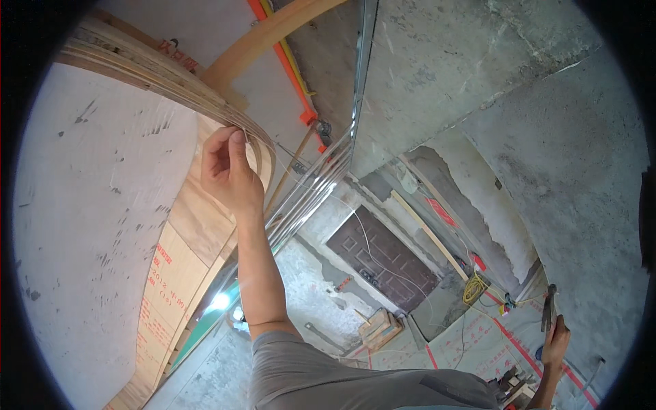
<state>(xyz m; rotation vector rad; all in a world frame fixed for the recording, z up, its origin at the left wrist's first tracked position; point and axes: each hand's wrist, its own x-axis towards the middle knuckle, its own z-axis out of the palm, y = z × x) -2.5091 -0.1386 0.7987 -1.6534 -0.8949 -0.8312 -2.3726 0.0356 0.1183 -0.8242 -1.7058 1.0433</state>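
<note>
My left hand (pixel 232 171) is raised high, with thumb and fingers pinched together at the edge of the layered wooden boards (pixel 164 76) overhead. Whatever is between those fingertips is too small to make out. Close beside the hand, the curved plywood panel (pixel 195 225) bends down toward the lower left. Low at the right, my right hand (pixel 559 342) grips a hammer (pixel 549 311), its head pointing up, away from the boards.
Long metal channels (pixel 311 195) run past my left arm. Orange conduit (pixel 283 58) lines the ceiling. Below are a brown door (pixel 383 258), a wooden box (pixel 380 331), a coiled yellow cable (pixel 474 290) and a long timber (pixel 430 234). A bright lamp (pixel 219 301) shines near the panel.
</note>
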